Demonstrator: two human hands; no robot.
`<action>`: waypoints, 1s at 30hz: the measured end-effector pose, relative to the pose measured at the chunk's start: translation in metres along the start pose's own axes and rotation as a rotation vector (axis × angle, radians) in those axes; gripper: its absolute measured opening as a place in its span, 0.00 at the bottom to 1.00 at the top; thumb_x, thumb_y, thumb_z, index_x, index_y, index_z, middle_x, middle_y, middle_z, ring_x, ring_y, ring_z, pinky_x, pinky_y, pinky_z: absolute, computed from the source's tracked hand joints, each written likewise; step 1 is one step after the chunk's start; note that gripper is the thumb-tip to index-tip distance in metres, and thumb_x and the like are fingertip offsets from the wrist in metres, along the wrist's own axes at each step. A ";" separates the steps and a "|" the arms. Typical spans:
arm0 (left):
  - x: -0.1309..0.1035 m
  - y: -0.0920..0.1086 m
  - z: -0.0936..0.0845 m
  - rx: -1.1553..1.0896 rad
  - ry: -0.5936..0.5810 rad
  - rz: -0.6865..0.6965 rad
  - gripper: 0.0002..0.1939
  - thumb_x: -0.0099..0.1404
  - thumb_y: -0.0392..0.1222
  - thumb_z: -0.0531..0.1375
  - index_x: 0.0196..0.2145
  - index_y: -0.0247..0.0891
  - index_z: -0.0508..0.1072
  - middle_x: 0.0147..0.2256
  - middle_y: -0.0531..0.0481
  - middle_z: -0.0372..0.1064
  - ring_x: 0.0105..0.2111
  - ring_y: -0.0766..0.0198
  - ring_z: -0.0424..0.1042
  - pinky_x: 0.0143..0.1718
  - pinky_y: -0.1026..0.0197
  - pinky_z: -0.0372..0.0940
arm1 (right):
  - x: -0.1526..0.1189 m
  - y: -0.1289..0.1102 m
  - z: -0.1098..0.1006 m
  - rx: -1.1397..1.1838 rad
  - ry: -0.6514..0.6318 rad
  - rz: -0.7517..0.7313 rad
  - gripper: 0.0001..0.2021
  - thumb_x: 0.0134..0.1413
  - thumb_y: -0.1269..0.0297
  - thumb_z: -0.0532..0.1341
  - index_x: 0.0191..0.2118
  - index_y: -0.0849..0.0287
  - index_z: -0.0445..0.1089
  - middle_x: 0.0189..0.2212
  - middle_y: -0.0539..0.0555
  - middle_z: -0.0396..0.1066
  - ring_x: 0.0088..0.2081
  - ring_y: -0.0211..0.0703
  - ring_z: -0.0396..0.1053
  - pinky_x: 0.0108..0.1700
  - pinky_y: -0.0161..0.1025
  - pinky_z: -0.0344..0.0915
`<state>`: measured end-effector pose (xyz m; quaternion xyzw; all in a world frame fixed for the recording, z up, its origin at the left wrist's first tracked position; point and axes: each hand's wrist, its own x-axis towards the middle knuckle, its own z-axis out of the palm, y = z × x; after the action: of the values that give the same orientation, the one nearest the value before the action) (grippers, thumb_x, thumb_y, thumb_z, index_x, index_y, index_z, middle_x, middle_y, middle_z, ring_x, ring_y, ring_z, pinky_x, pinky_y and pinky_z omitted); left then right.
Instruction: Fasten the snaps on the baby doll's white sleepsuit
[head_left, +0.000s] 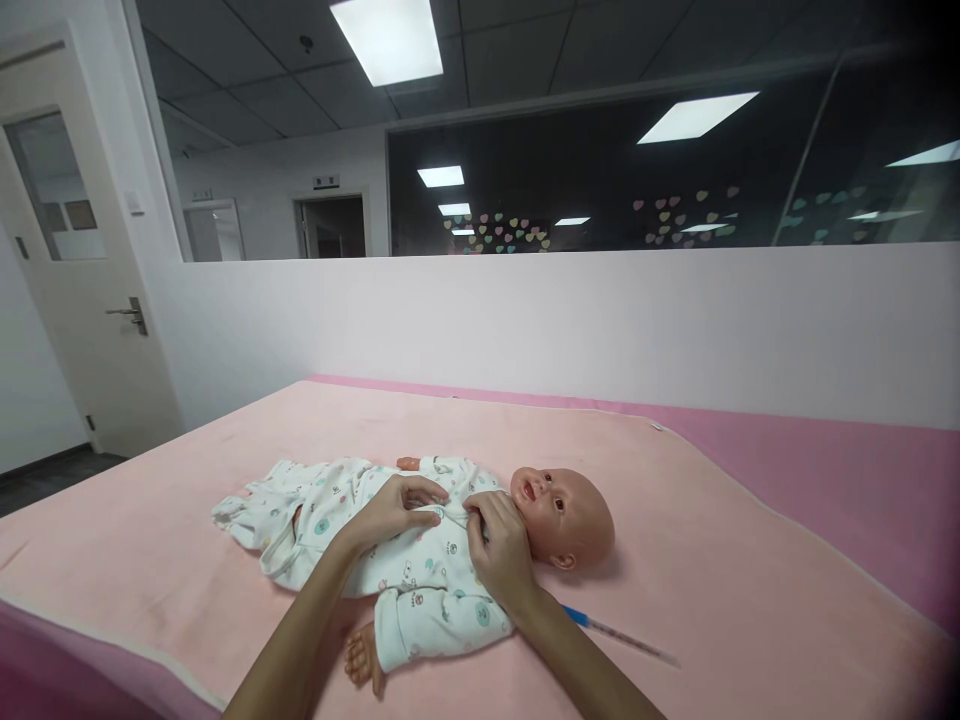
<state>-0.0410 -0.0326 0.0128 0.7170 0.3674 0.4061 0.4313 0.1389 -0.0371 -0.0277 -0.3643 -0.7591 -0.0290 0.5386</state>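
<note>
A baby doll (574, 515) lies on its back with its head to the right, wearing a white printed baby shirt (431, 568) and matching trousers (296, 525). My left hand (394, 512) rests over the shirt's chest, thumb and fingers apart, fingertips touching the cloth. Beside the doll's neck, my right hand (501, 548) is closed with bent fingers on the shirt near the collar; the cloth under the fingers is partly hidden. One doll hand (364, 660) sticks out of the near sleeve. Past my right forearm lies a thin stick with a blue end (626, 638), partly covered.
A peach-pink sheet (750, 560) covers the padded surface, with a darker pink edge (847, 490) at the right. Behind it stands a low white wall (570, 330) under a wide window. A door (90, 260) is at the far left.
</note>
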 end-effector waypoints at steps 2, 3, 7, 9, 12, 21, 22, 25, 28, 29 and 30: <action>0.000 0.000 -0.001 0.001 -0.022 -0.019 0.10 0.49 0.37 0.63 0.32 0.34 0.75 0.41 0.44 0.69 0.42 0.59 0.67 0.41 0.61 0.63 | 0.000 0.000 0.000 -0.001 -0.001 -0.003 0.08 0.51 0.75 0.49 0.29 0.60 0.62 0.26 0.52 0.63 0.31 0.39 0.59 0.34 0.37 0.56; 0.001 -0.001 -0.001 -0.002 -0.028 -0.024 0.08 0.49 0.37 0.63 0.30 0.34 0.76 0.41 0.44 0.69 0.42 0.58 0.67 0.41 0.62 0.63 | 0.000 0.000 -0.001 -0.002 0.000 -0.005 0.08 0.51 0.75 0.49 0.29 0.60 0.62 0.26 0.52 0.63 0.31 0.39 0.59 0.34 0.37 0.56; 0.002 -0.004 -0.001 -0.010 -0.014 -0.027 0.07 0.48 0.37 0.64 0.28 0.33 0.75 0.38 0.44 0.71 0.39 0.60 0.69 0.40 0.63 0.63 | 0.000 0.000 0.000 -0.008 0.002 -0.007 0.08 0.51 0.75 0.48 0.29 0.60 0.62 0.26 0.52 0.63 0.31 0.39 0.59 0.34 0.37 0.56; 0.002 -0.006 -0.001 -0.004 -0.006 -0.035 0.08 0.49 0.38 0.64 0.29 0.33 0.75 0.35 0.44 0.72 0.37 0.61 0.69 0.38 0.63 0.63 | 0.000 0.000 0.000 -0.010 0.005 -0.008 0.08 0.51 0.75 0.48 0.29 0.60 0.62 0.26 0.52 0.63 0.31 0.39 0.59 0.34 0.37 0.56; 0.002 -0.007 -0.002 0.032 0.007 -0.042 0.10 0.50 0.40 0.63 0.30 0.33 0.75 0.30 0.46 0.72 0.32 0.62 0.70 0.33 0.64 0.63 | 0.000 -0.001 0.000 -0.011 0.000 -0.006 0.08 0.51 0.75 0.49 0.29 0.60 0.62 0.26 0.52 0.63 0.31 0.39 0.59 0.34 0.36 0.56; -0.001 0.000 0.000 0.133 0.016 -0.019 0.12 0.52 0.41 0.62 0.34 0.35 0.77 0.31 0.47 0.74 0.32 0.61 0.70 0.33 0.64 0.63 | 0.000 0.000 0.000 0.002 -0.013 -0.003 0.08 0.52 0.75 0.48 0.29 0.60 0.62 0.26 0.52 0.62 0.31 0.40 0.59 0.34 0.38 0.55; -0.001 0.000 0.000 0.150 0.017 -0.012 0.12 0.51 0.41 0.62 0.34 0.35 0.77 0.30 0.47 0.74 0.31 0.62 0.69 0.32 0.65 0.63 | 0.000 0.000 0.000 0.002 -0.013 -0.002 0.08 0.52 0.75 0.48 0.29 0.60 0.62 0.26 0.52 0.62 0.31 0.40 0.59 0.34 0.38 0.55; -0.001 -0.001 0.000 0.188 0.017 0.003 0.12 0.50 0.41 0.63 0.34 0.35 0.77 0.29 0.48 0.73 0.30 0.62 0.69 0.31 0.65 0.63 | 0.000 0.000 -0.001 0.007 -0.015 0.001 0.08 0.51 0.76 0.49 0.29 0.59 0.62 0.26 0.52 0.63 0.31 0.40 0.59 0.34 0.37 0.55; 0.000 -0.002 0.000 0.191 0.001 0.001 0.14 0.48 0.42 0.64 0.34 0.36 0.76 0.31 0.48 0.74 0.31 0.61 0.70 0.33 0.64 0.63 | -0.001 0.000 -0.001 0.008 -0.014 0.000 0.08 0.51 0.76 0.49 0.29 0.60 0.62 0.26 0.52 0.63 0.31 0.40 0.59 0.34 0.37 0.56; 0.000 -0.003 0.000 0.192 -0.003 0.003 0.14 0.48 0.42 0.65 0.34 0.36 0.76 0.32 0.48 0.74 0.32 0.61 0.70 0.33 0.64 0.63 | -0.001 0.000 -0.001 0.008 -0.013 -0.003 0.08 0.51 0.76 0.49 0.29 0.60 0.62 0.26 0.52 0.62 0.31 0.40 0.59 0.33 0.37 0.56; 0.000 -0.003 0.000 0.196 -0.003 0.004 0.14 0.48 0.42 0.64 0.34 0.36 0.76 0.32 0.48 0.74 0.32 0.61 0.70 0.34 0.64 0.63 | -0.001 0.000 0.000 0.008 -0.011 -0.004 0.08 0.51 0.76 0.49 0.29 0.60 0.62 0.26 0.52 0.62 0.31 0.39 0.59 0.33 0.37 0.56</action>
<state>-0.0419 -0.0313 0.0102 0.7570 0.4033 0.3681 0.3588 0.1391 -0.0381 -0.0280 -0.3610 -0.7630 -0.0250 0.5357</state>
